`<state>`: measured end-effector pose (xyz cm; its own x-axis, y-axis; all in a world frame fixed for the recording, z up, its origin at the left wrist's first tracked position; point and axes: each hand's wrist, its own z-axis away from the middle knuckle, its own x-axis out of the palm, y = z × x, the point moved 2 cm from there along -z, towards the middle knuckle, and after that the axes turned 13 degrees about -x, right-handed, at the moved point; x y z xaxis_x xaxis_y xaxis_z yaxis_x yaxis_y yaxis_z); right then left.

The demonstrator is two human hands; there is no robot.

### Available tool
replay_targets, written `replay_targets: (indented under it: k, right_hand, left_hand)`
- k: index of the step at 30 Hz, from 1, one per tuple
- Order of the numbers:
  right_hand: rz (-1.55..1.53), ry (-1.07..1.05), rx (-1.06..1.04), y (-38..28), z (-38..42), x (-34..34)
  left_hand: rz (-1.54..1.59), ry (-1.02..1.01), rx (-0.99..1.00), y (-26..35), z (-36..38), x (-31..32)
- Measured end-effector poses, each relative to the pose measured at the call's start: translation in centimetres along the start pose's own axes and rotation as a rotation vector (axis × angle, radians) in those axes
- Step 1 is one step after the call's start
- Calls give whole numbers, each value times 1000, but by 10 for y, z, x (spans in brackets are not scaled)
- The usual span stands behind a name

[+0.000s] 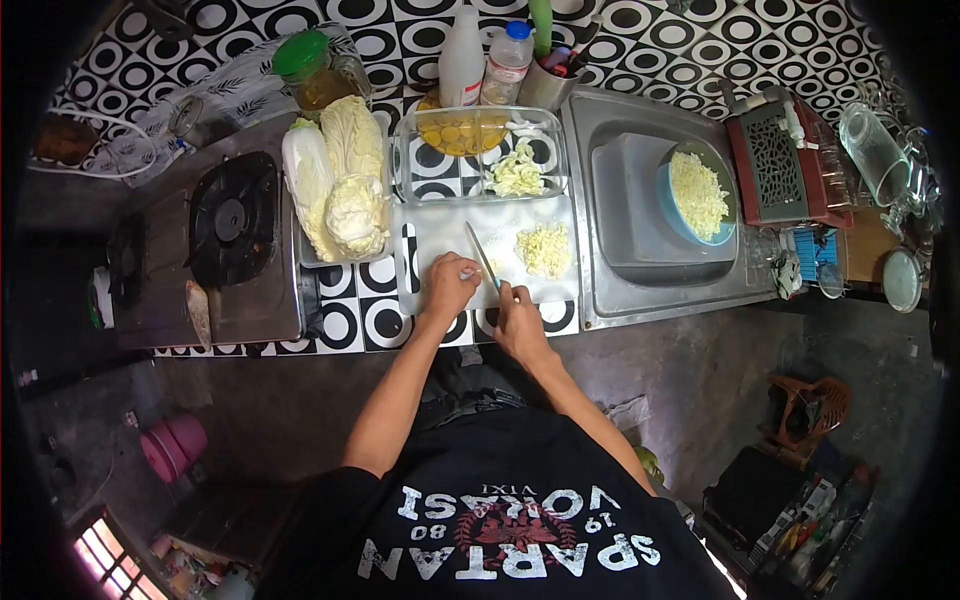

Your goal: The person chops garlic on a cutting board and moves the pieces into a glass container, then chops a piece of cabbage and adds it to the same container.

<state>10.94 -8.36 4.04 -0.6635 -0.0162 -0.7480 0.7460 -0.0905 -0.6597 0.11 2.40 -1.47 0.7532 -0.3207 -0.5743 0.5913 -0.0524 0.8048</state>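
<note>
My right hand (519, 318) is wrapped round the handle of a knife (480, 250), its blade pointing up and left over a translucent cutting board (440, 225). Just left of the blade, my left hand (454, 283) has its fingers bent together on a small pale piece at the board. A pile of chopped pale vegetable (543, 250) lies on the board to the right of the knife. Behind the board, a clear glass dish (403, 160) holds pale green slices (518, 172).
At the left, a tray holds napa cabbage and cauliflower (355, 215) beside a gas stove (232, 225). On the right, a blue bowl (668, 205) of chopped vegetable sits in the sink area (610, 300). Bottles (461, 60) and a green-lidded jar (302, 55) stand behind.
</note>
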Motion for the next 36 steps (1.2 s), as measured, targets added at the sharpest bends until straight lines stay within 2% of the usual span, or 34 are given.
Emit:
replay_targets:
  k: [8, 16, 23, 30, 32, 36]
  right_hand:
    - [50, 9, 10, 9, -10, 19]
    - [18, -50, -12, 3, -15, 0]
    - [36, 38, -9, 8, 6, 21]
    - [30, -1, 7, 5, -21, 14]
    - [22, 62, -22, 4, -19, 10]
    - [14, 15, 22, -4, -4, 5]
  left_hand:
    - [-33, -29, 34, -4, -1, 0]
    - [-24, -12, 23, -3, 0, 1]
    - [41, -42, -43, 4, 1, -2]
    - [1, 5, 34, 2, 1, -2]
    - [47, -30, -45, 3, 1, -1]
    - [39, -18, -48, 4, 2, -1]
